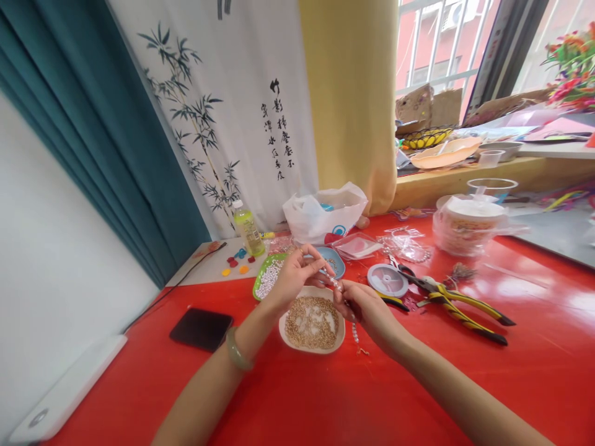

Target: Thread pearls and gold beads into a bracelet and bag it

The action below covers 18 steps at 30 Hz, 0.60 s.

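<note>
Over a white bowl point(284, 334) of gold beads point(310, 328), both my hands meet on a string of beads point(356, 332). My left hand point(302, 272) is closed in a pinch on its upper end. Just to the right, my right hand point(360, 301) also grips the strand with fingers closed. The strand's lower part dangles below that hand, its end near the red tabletop. Behind my left wrist lies a green tray point(257, 286) of white beads point(269, 279). A blue dish point(338, 263) sits behind my fingers, partly hidden by them.
Right of my hands lie a spool point(387, 280), scissors point(402, 267) and yellow-black pliers point(458, 303). A black phone point(201, 328) rests at left. Farther back stand a drink bottle point(248, 229), a white plastic bag point(320, 217) and a bag-wrapped tub point(470, 226).
</note>
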Available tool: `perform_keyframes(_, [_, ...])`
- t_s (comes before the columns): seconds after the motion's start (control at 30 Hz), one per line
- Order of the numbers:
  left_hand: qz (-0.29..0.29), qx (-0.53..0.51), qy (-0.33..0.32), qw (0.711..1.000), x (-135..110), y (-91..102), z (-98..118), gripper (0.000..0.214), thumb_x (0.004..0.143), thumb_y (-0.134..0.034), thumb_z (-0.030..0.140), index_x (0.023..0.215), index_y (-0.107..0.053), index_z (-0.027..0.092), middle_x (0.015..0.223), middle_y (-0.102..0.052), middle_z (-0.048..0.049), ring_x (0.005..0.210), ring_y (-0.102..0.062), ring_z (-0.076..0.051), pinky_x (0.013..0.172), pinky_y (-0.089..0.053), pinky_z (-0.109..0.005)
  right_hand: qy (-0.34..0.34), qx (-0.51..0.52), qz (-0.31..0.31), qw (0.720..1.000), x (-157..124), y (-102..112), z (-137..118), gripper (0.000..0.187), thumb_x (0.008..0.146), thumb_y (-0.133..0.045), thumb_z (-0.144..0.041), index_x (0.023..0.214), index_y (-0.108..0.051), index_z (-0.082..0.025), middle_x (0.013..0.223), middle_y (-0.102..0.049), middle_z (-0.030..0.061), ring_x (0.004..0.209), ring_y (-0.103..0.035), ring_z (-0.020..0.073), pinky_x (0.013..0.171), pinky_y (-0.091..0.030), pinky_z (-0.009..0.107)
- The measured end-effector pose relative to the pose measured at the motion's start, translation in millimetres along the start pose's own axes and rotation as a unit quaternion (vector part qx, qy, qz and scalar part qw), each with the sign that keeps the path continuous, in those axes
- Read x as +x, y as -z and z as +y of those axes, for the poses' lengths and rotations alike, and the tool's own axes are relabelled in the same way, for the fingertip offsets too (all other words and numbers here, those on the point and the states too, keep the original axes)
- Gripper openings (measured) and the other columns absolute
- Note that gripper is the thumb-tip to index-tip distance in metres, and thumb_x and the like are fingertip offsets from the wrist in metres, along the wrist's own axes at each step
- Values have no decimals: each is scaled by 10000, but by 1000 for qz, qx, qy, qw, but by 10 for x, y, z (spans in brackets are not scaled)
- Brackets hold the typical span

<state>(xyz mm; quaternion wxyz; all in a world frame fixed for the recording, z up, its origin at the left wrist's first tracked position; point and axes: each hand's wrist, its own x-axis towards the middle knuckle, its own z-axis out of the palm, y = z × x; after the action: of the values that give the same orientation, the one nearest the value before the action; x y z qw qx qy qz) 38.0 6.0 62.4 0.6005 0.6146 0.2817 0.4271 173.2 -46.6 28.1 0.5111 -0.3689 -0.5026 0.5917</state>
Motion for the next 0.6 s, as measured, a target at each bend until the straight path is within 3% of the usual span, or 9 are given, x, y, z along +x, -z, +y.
perform_keyframes(0.23, [-2,16,6,1000,-1,-12,2,229,713,-602,319,720,-433,165,676,-631,-8,558,-620,-112,462,-431,-157,-1,-17,14,1000,-2,1,-13,199,699,-400,-270,528,-444,-180,411,-234,-88,400,-141,70,418,-87,250])
perform_keyframes(0.47, [-20,27,-1,999,-7,-38,-15,200,724,-589,300,704,-436,172,644,-630,2,554,-610,-113,494,-444,-181,-16,-13,2,1000,-10,0,-25,117,642,-357,-198,542,-416,-189,428,-358,-61,392,-263,74,401,-155,237])
perform_keyframes(0.6, [-39,31,-43,998,-30,-62,-10,134,763,-543,245,697,-459,164,662,-634,-16,597,-604,-115,581,-473,-227,-10,-5,-1,1000,5,14,-4,99,619,-353,-191,563,-434,-185,417,-313,-74,383,-217,68,400,-132,240])
